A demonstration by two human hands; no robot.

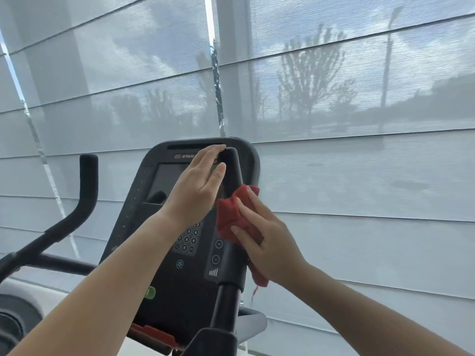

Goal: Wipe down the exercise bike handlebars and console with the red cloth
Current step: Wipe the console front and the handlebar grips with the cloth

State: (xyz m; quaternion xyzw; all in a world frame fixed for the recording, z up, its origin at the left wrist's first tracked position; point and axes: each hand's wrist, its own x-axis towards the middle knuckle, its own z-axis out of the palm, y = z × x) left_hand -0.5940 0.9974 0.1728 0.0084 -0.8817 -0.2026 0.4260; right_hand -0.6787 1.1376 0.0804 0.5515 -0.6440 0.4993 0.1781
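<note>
Fingers [243, 209] of the right hand [267, 240] curl round the red cloth [227, 214] and press it on the right handlebar [235, 170], in front of the console's [185, 286] right edge. The left hand [198, 183] is flat, fingers straight, touching the bar's top.

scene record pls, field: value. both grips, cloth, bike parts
left grip: bare hand, fingers nearly straight, fingertips on the top end of the right handlebar
right grip: bare hand, holds the red cloth against the right handlebar, below the left grip
red cloth: bunched, one tail hangs below the right grip
console: behind both hands, screen dark, partly hidden
left handlebar: no hand on it
background: sheer window blinds
</note>
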